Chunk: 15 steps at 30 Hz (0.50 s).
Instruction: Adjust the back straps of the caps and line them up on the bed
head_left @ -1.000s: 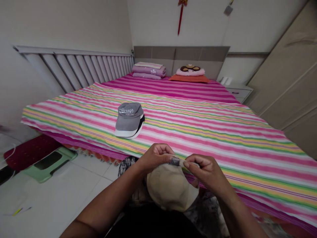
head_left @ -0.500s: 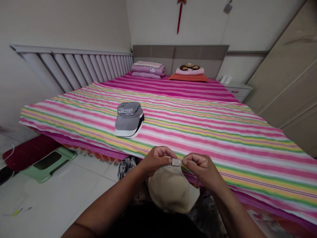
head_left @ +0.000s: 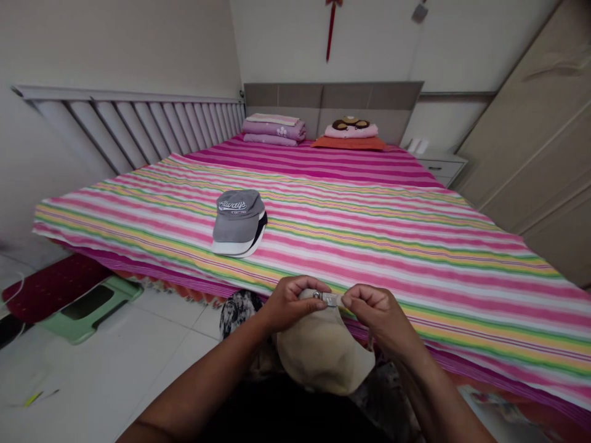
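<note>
A beige baseball cap [head_left: 318, 351] rests over my lap with its back opening turned to the right. My left hand [head_left: 295, 301] pinches the cap's strap beside a small metal buckle [head_left: 329, 299]. On the buckle's other side, my right hand [head_left: 373, 307] is closed with thumb and forefinger together at the strap's end. What lies inside the right fingers is mostly hidden. Farther off on the bed, a grey cap [head_left: 237, 215] with white lettering sits on top of at least one darker cap with a white brim.
The bed [head_left: 369, 221] has a striped pink, yellow and green sheet. Folded purple bedding [head_left: 274, 130] and a pink and orange pile [head_left: 349, 138] lie by the headboard [head_left: 295, 98]. A green stool [head_left: 92, 307] stands on the floor at the left.
The buckle has tilted slightly and a round metal eyelet now shows beside my left thumb. Both hands stay nearly in place on the strap. The view has shifted a little.
</note>
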Available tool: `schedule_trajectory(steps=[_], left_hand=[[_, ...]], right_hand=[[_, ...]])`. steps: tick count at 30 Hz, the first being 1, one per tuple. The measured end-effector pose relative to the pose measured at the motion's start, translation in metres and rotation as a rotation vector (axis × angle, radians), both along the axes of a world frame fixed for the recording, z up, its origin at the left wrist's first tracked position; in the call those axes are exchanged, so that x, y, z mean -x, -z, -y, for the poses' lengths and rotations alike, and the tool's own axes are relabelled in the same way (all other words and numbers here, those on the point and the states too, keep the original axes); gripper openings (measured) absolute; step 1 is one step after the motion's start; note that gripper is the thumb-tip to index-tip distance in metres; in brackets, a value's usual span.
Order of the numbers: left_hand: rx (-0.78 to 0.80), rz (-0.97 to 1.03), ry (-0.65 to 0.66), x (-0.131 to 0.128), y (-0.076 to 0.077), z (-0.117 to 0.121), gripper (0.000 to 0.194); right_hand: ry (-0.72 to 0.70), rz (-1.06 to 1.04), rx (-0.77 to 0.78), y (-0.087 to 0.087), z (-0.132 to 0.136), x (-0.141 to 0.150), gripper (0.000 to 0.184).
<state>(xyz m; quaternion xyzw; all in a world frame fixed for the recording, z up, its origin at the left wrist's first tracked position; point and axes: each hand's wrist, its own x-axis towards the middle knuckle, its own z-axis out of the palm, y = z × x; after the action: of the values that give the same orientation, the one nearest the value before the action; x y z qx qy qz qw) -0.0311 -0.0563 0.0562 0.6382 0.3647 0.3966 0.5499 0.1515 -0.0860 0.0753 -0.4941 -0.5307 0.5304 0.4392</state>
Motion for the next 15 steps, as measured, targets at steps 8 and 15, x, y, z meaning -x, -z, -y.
schedule_trajectory(steps=[8, 15], left_hand=[[-0.33, -0.083, -0.063, -0.0015, 0.0019, 0.0008, 0.02], [-0.38, -0.047, -0.045, -0.0019, 0.0047, 0.0012, 0.02]], right_hand=[[0.004, -0.02, 0.05, -0.0002, 0.0012, 0.0007, 0.028], [-0.021, -0.205, 0.122, 0.0026, 0.001, 0.0032, 0.025]])
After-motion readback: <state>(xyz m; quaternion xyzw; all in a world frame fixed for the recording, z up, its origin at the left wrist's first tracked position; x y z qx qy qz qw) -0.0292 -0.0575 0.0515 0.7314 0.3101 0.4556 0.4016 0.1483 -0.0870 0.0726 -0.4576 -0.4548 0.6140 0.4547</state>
